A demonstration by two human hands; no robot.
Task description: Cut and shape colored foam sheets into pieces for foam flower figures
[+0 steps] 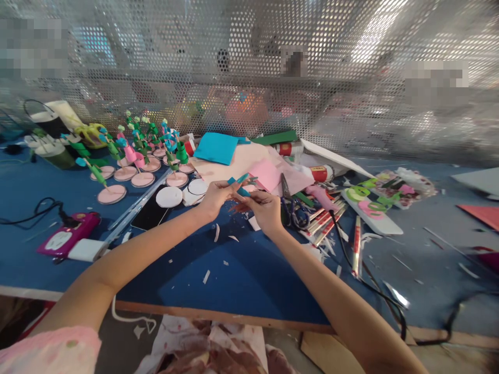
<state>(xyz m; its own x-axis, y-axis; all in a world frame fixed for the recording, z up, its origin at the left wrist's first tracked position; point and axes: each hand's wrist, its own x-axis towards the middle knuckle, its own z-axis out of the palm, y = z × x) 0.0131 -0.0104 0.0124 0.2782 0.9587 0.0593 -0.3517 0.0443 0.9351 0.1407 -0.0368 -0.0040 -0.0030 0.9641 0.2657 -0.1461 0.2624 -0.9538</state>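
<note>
Both of my hands meet above the middle of the blue table, fingers pinched around small pieces of blue paper. My left hand holds a blue paper piece that sticks out past the fingertips. Just beside it, my right hand is closed on the lower part of a blue paper strip. Whether these are one piece or two, I cannot tell. Behind the hands lie a folded blue sheet and pink paper. White paper discs rest left of my left hand.
Paper flowers on round pink bases crowd the left. A black phone and a magenta power strip lie nearer. Scissors, a pink glue gun and its cord are at right. A perforated metal screen stands behind.
</note>
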